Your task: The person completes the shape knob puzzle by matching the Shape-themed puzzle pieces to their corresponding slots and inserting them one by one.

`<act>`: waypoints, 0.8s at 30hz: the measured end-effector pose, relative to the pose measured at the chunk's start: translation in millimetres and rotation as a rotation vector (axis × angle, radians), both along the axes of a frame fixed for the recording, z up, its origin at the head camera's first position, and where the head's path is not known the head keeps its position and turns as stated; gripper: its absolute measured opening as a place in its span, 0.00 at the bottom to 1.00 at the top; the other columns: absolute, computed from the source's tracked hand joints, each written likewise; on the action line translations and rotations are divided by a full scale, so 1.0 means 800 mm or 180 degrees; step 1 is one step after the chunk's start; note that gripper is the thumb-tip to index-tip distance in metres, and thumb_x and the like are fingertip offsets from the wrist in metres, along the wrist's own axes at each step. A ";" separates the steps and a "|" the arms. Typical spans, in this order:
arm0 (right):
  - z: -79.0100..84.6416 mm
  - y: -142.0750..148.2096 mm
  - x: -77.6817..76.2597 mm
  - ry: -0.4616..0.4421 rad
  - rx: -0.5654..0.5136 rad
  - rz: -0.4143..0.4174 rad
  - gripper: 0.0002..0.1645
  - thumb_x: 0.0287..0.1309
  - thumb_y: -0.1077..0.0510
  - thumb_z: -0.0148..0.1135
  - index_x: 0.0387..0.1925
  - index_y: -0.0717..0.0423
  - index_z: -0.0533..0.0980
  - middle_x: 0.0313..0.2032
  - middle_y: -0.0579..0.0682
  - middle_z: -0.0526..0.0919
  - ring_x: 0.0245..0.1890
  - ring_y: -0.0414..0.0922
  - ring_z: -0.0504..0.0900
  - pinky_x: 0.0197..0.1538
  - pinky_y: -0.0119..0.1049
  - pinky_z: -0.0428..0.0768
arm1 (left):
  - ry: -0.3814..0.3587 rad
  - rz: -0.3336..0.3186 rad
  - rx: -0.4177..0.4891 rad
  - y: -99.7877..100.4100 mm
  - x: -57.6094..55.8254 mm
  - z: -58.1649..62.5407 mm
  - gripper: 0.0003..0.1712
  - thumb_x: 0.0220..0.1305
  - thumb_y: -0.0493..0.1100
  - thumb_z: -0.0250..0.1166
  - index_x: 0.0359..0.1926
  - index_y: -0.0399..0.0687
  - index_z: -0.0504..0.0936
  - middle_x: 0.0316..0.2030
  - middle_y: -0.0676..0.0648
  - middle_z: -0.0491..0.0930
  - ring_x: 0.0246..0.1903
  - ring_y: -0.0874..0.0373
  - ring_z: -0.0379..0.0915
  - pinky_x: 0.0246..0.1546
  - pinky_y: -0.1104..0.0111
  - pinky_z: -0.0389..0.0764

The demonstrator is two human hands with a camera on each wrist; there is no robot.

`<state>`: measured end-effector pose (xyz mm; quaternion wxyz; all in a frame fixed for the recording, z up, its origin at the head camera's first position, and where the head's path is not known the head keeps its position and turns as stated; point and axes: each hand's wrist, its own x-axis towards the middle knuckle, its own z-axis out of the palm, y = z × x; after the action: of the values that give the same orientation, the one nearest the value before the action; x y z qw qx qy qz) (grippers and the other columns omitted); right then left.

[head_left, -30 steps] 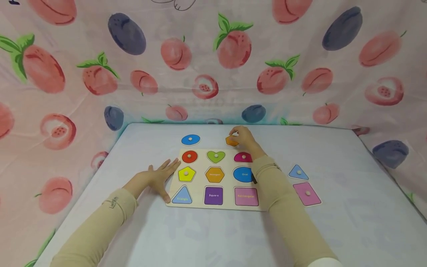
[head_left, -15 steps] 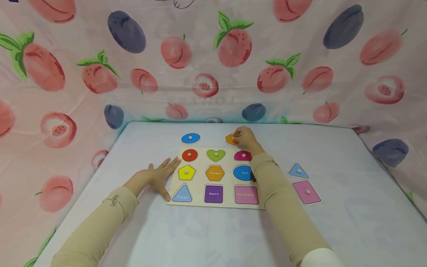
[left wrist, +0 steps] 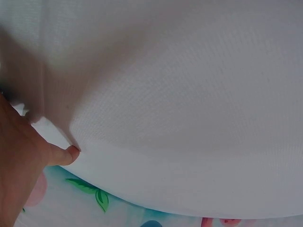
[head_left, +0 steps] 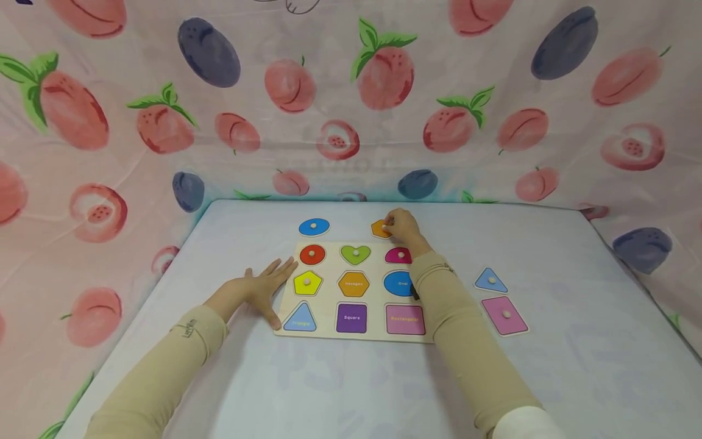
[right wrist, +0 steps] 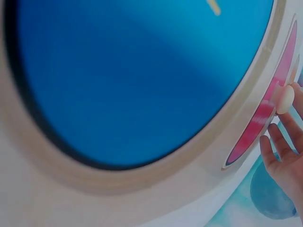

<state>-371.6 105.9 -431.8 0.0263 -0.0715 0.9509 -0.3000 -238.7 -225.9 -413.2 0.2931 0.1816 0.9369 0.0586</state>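
A wooden shape board (head_left: 327, 308) lies mid-table. Along its left edge rests my left hand (head_left: 264, 292), fingers spread and thumb at the near corner. Beyond the board's far edge, my right hand (head_left: 404, 228) pinches the small knob of an orange hexagon piece (head_left: 377, 229), partly covered by the fingers. Red circle (head_left: 312, 255), green heart (head_left: 355, 255), magenta semicircle (head_left: 396, 256) and yellow pentagon (head_left: 308, 283) pieces sit in the board. Labelled recesses show for hexagon (head_left: 353, 284), oval (right wrist: 128, 85), triangle (head_left: 300, 318), square (head_left: 351, 318) and rectangle (head_left: 405, 320).
A blue oval piece (head_left: 314, 227) lies behind the board at the left. To the right of my right forearm are a light-blue triangle piece (head_left: 491, 280) and a pink rectangle piece (head_left: 505, 315). A fruit-print curtain (head_left: 373, 140) hangs behind the white table (head_left: 340, 390).
My right fingers have drawn in from over the hexagon to its knob, while the piece has stayed in nearly the same place. My left hand has kept its position.
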 end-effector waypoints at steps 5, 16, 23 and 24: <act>0.002 0.001 0.002 -0.0056 -0.0048 -0.0015 0.11 0.62 0.59 0.59 0.38 0.65 0.79 0.46 0.61 0.79 0.45 0.54 0.74 0.57 0.44 0.76 | 0.0006 0.0009 0.0024 0.001 0.000 0.000 0.79 0.32 0.63 0.77 0.74 0.53 0.32 0.75 0.46 0.28 0.73 0.42 0.21 0.59 0.27 0.34; 0.006 0.004 0.004 0.0055 0.0065 0.0199 0.12 0.62 0.58 0.58 0.40 0.64 0.79 0.45 0.61 0.81 0.41 0.53 0.73 0.54 0.44 0.76 | 0.0022 0.0027 0.0039 0.002 0.001 0.001 0.78 0.33 0.62 0.77 0.74 0.52 0.33 0.75 0.45 0.29 0.73 0.41 0.22 0.59 0.27 0.34; 0.009 0.002 0.007 0.0073 0.0107 0.0272 0.11 0.63 0.58 0.58 0.40 0.63 0.79 0.48 0.60 0.79 0.47 0.54 0.73 0.59 0.45 0.74 | 0.0003 0.0027 0.0048 0.000 0.001 0.003 0.78 0.32 0.63 0.77 0.74 0.52 0.33 0.75 0.45 0.29 0.73 0.41 0.22 0.59 0.26 0.34; 0.010 0.002 0.008 0.0077 0.0099 0.0294 0.11 0.63 0.58 0.58 0.40 0.63 0.78 0.49 0.60 0.78 0.49 0.54 0.73 0.60 0.45 0.74 | -0.0003 0.0024 0.0051 0.000 0.000 0.003 0.78 0.32 0.63 0.77 0.74 0.52 0.33 0.75 0.45 0.29 0.73 0.41 0.22 0.58 0.26 0.34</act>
<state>-365.1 107.4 -423.8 0.0298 -0.1186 0.9514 -0.2828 -238.4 -226.0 -411.1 0.2918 0.1804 0.9369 0.0673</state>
